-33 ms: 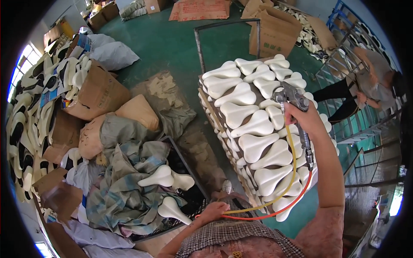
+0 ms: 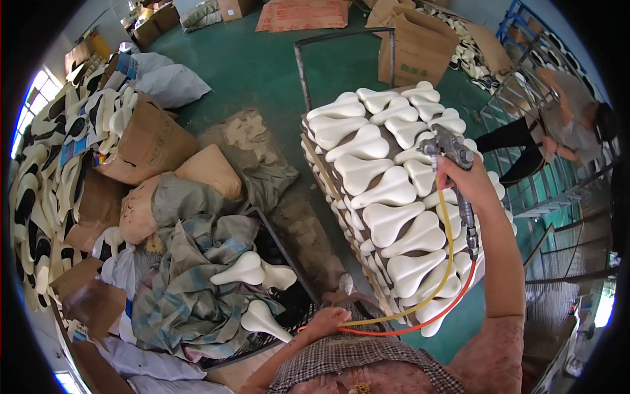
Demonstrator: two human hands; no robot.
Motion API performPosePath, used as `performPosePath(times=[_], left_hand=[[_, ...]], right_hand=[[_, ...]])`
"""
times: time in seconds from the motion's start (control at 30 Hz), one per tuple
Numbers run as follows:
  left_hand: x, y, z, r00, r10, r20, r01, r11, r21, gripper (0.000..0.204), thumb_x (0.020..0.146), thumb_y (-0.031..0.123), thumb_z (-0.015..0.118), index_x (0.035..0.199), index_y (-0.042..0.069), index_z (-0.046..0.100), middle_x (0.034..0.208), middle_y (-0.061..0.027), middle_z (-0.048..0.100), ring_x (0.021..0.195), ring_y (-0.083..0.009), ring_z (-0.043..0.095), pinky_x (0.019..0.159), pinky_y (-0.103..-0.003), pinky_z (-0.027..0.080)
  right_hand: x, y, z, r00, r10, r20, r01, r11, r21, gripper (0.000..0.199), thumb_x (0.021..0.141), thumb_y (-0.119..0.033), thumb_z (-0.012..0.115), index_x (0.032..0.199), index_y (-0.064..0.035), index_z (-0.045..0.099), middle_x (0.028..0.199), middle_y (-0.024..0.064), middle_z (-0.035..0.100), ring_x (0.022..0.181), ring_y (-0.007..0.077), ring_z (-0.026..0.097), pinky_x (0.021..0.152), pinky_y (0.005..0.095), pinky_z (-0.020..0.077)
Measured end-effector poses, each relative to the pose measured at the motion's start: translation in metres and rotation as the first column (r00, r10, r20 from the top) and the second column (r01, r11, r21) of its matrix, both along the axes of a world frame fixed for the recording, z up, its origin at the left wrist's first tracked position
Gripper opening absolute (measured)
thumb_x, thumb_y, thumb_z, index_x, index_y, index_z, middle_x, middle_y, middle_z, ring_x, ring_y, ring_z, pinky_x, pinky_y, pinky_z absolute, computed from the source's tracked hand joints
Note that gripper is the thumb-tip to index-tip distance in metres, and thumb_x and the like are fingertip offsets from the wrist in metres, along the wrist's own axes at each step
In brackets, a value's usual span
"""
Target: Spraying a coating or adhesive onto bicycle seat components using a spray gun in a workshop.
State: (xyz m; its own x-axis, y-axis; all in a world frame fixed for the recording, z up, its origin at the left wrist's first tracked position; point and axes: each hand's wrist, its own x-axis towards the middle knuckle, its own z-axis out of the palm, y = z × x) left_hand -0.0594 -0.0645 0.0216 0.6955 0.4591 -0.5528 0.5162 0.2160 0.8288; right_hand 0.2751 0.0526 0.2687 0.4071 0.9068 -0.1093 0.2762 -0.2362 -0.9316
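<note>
My right hand (image 2: 467, 180) grips a metal spray gun (image 2: 449, 150), held over a rack (image 2: 328, 187) stacked with several white foam saddle pads (image 2: 380, 190). A yellow hose and a red hose (image 2: 420, 312) run from the gun down to my left hand (image 2: 327, 322), which is closed on them near my waist. Two more white saddle pads (image 2: 252, 270) lie on crumpled cloth to my left, with a third (image 2: 262, 322) just below them.
Cardboard boxes (image 2: 147, 141) and sacks (image 2: 167, 82) full of foam parts fill the left side. Further boxes (image 2: 413, 49) stand at the back on the green floor. Another person (image 2: 558, 125) bends by a blue metal rack (image 2: 525, 26) at the right.
</note>
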Motion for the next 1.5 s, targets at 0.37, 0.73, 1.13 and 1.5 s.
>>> performPosePath(times=[0.37,0.73,1.13,1.5], left_hand=[[0.007,-0.002,0.004,0.985,-0.174,-0.003,0.173,0.979,0.110,0.032,0.085,0.029,0.050,0.089,-0.001,0.062,0.080,-0.0146,0.064,0.075,-0.0256,0.062,0.068,-0.031,0.047],[-0.003,-0.007,0.003,0.990,-0.141,0.024,0.137,0.983,0.118,0.032,0.085,0.032,0.050,0.087,0.002,0.062,0.075,-0.0149,0.062,0.071,-0.0279,0.061,0.065,-0.034,0.046],[-0.010,-0.015,0.000,0.980,-0.178,0.093,0.157,0.968,0.195,0.036,0.085,0.037,0.050,0.084,0.003,0.061,0.069,-0.0158,0.059,0.065,-0.0310,0.058,0.058,-0.037,0.044],[-0.006,-0.029,0.009,0.961,-0.260,0.095,0.239,0.952,0.191,0.036,0.085,0.035,0.050,0.084,0.002,0.062,0.069,-0.0172,0.059,0.065,-0.0323,0.058,0.058,-0.039,0.043]], right_hand=[[-0.039,-0.027,0.004,0.976,0.200,-0.080,-0.201,0.980,0.000,0.018,0.082,-0.017,0.062,0.085,-0.0002,0.054,0.066,0.0050,0.057,0.056,0.0116,0.055,0.054,0.0258,0.0467],[-0.027,-0.058,0.008,0.996,0.064,0.058,-0.063,0.998,-0.019,0.020,0.082,-0.018,0.061,0.086,-0.0004,0.053,0.064,0.0038,0.057,0.053,0.0108,0.055,0.052,0.0235,0.0453],[-0.053,-0.102,0.013,0.996,0.061,-0.071,-0.063,0.998,-0.024,0.021,0.081,-0.021,0.062,0.085,-0.0021,0.054,0.063,0.0011,0.055,0.055,0.0083,0.054,0.053,0.0218,0.0424],[-0.059,-0.143,0.022,0.993,0.059,-0.101,-0.061,0.998,-0.012,0.022,0.082,-0.019,0.062,0.091,-0.0004,0.055,0.064,0.0002,0.055,0.055,0.0070,0.053,0.054,0.0216,0.0415]])
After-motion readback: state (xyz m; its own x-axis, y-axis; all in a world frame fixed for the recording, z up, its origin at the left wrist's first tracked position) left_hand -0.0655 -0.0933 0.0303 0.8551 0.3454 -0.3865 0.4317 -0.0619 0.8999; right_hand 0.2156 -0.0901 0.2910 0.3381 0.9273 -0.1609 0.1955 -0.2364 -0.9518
